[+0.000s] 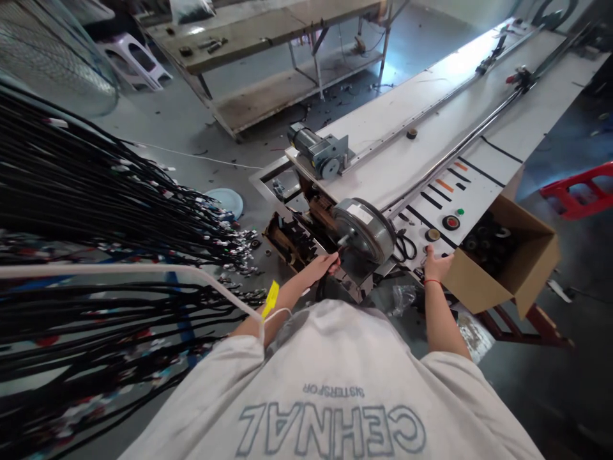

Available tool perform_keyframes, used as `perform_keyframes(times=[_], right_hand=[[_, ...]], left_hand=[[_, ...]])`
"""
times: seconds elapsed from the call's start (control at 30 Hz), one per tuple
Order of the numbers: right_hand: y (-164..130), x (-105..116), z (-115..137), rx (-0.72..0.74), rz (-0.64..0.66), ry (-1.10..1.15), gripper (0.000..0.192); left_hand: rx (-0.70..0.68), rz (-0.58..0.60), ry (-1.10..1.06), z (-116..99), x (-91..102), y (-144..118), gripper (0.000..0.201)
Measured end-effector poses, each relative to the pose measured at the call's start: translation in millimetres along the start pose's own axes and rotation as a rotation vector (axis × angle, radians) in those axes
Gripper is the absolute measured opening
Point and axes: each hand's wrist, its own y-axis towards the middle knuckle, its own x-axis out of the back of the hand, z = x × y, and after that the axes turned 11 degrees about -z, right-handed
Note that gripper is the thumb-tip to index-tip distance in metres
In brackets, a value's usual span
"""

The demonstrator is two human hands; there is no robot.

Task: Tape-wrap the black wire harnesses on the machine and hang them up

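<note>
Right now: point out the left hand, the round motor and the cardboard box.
left hand [324,263], head view, on the knuckles.
round motor [363,231], head view, on its flat round face.
cardboard box [472,281], head view, on its near outer wall.

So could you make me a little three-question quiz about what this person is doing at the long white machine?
1. True or false: the left hand is at the dark mechanism just below the round metal drum.
2. What does the right hand rest against? A) the red stool B) the cardboard box C) the grey motor
3. Fill in: black cables with small end connectors hang in a thick bundle on the person's ____ side.

Key:
1. True.
2. B; the hand lies at the box's near corner, beside the machine's button panel.
3. Left.
</note>
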Motion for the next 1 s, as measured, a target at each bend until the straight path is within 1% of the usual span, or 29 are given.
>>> perform_keyframes(times=[0.1,0.17,0.27,0.3,0.33,0.4,0.43,0.47,0.5,0.53,0.6,0.67,0.8,1.0], right_hand=[[-1,0,1,0.001,-0.016,-0.002,0.09],[-2,0,2,0.003,-0.02,-0.012,0.09],[-2,1,3,0.007,-0.019,-0.025,0.089],[-2,1,3,0.01,-0.017,-0.024,0.089],[-2,1,3,0.014,-0.013,-0.02,0.088],[-1,0,1,0.02,-0.007,-0.016,0.088],[-1,0,1,0.023,-0.007,-0.017,0.088],[0,-1,0,0.026,-0.008,-0.019,0.089],[0,-1,-1,0.03,-0.009,-0.021,0.09],[1,-1,-1,0.032,-0.008,-0.023,0.091],[1,-1,-1,0.03,0.003,-0.023,0.09],[0,0,1,0.023,0.009,-0.019,0.09],[0,0,1,0.023,-0.014,-0.008,0.091],[4,-4,-6,0.029,-0.009,-0.015,0.086]], left_hand=[[0.006,0.049,-0.013,-3,-1.0,8,0.051],[0.026,0.058,-0.035,-3,0.0,11,0.052],[0.018,0.032,-0.088,1,7.2,11,0.051],[0.021,0.05,-0.086,3,11.7,9,0.049],[0.032,0.085,-0.056,7,17.2,5,0.048],[0.053,0.166,0.071,18,29.3,-4,0.043],[0.044,0.18,0.141,25,34.9,-9,0.04],[0.02,0.158,0.199,32,39.2,-15,0.038],[-0.016,0.101,0.236,38,41.9,-20,0.037],[-0.056,0.02,0.251,44,42.8,-25,0.038],[-0.126,-0.139,0.242,50,39.2,-30,0.04],[-0.177,-0.222,0.229,48,30.9,-30,0.042],[-0.232,-0.251,0.254,31,13.9,-20,0.045],[-0.294,-0.227,0.355,10,-0.5,-5,0.039]])
